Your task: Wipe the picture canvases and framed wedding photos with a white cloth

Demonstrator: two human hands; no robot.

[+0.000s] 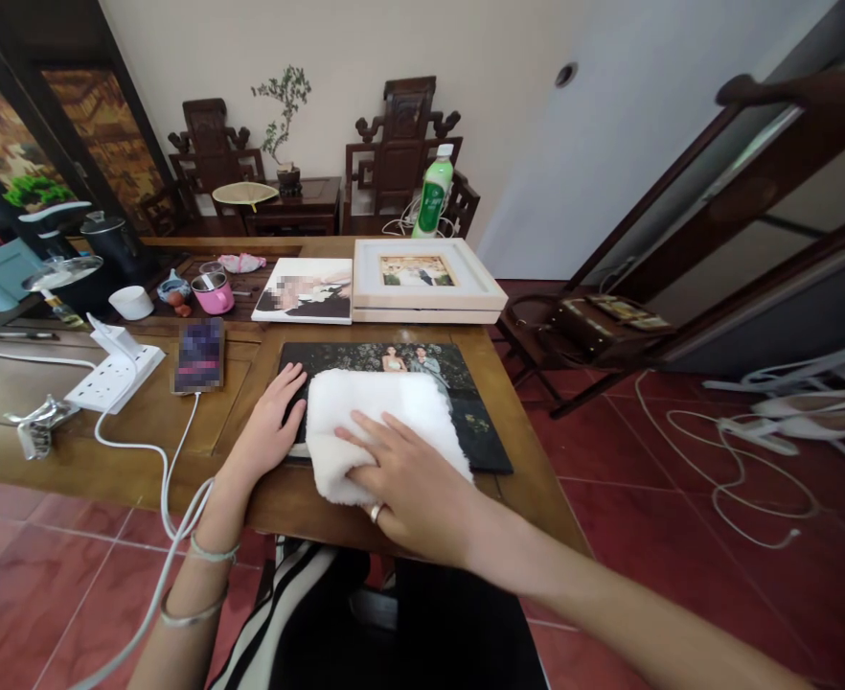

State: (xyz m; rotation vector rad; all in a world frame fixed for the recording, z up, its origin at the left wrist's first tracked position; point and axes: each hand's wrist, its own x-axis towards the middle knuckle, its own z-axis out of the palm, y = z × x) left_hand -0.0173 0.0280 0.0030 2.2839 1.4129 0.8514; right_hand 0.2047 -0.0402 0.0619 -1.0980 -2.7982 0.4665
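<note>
A dark photo panel with a couple's picture lies flat on the wooden table in front of me. A folded white fluffy cloth rests on the panel's near left part. My right hand lies flat on the cloth's near edge, fingers stretched over it. My left hand rests flat on the panel's left edge beside the cloth, fingers spread and holding nothing.
Behind the panel lie a second photo print and a white framed photo box, with a green bottle farther back. A phone on a cable, a white power strip, a pink cup and tea ware sit at the left. Cables lie on the red floor at right.
</note>
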